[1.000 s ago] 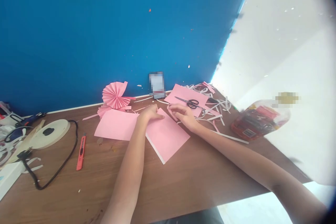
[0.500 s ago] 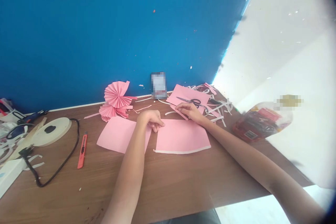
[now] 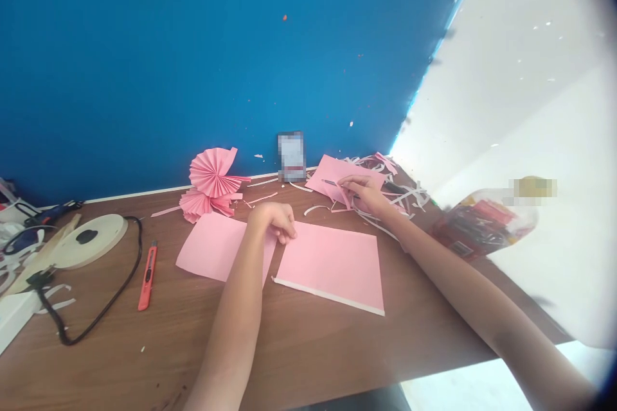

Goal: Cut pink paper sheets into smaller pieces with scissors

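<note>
Noted left hand [image 3: 279, 221] with curled fingers at far-left corner of white-edged pink sheet [image 3: 332, 263], between near and far edges of tabletop [image 3: 332, 353]; cannot tell whether gripping. Observed right hand [image 3: 364, 192] with narrowed fingers over partly hidden scissors [image 3: 330, 182] and pink paper [image 3: 337, 168], toward far-right corner; cannot tell whether holding anything.

With the white-edged pink sheet [image 3: 333, 268] as clock centre, the left hand [image 3: 279, 221], fingers curled, meets its ten o'clock corner. At one, the right hand [image 3: 364, 190] partly covers scissors [image 3: 330, 182]. Another pink sheet [image 3: 212, 248] and a red cutter [image 3: 147, 277] lie toward nine.
</note>
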A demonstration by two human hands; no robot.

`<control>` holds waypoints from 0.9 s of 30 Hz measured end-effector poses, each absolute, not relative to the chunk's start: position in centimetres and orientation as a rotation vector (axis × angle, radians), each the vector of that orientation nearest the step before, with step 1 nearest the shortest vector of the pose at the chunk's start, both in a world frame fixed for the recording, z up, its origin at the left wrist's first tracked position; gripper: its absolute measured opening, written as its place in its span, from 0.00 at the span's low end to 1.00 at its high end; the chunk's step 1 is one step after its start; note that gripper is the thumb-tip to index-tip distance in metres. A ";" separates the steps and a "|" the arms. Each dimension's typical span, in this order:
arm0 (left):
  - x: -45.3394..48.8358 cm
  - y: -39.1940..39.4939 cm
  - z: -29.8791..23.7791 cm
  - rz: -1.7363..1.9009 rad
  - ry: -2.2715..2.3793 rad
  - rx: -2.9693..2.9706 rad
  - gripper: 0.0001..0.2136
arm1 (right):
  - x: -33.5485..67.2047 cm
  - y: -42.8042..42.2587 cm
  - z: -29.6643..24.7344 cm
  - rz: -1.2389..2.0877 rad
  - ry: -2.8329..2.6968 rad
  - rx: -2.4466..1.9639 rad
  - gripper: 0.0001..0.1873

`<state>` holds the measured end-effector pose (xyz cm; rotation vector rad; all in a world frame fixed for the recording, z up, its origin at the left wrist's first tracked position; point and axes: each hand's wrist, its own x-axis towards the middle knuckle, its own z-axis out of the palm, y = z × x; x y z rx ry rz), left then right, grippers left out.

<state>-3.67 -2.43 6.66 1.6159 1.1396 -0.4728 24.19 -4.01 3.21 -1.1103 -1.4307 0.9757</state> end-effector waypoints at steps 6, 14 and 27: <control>-6.7 -1.4 6.2 -0.319 1.162 1.605 0.16 | 23.8 -4.5 5.5 0.957 -1.321 -1.019 0.09; -2.6 -1.9 6.5 0.858 1.136 1.831 0.18 | 20.6 -6.7 6.4 1.172 -1.361 -0.906 0.10; 0.3 -4.0 8.5 0.711 0.679 1.666 0.17 | 18.8 -9.2 8.6 1.370 -1.510 -0.746 0.11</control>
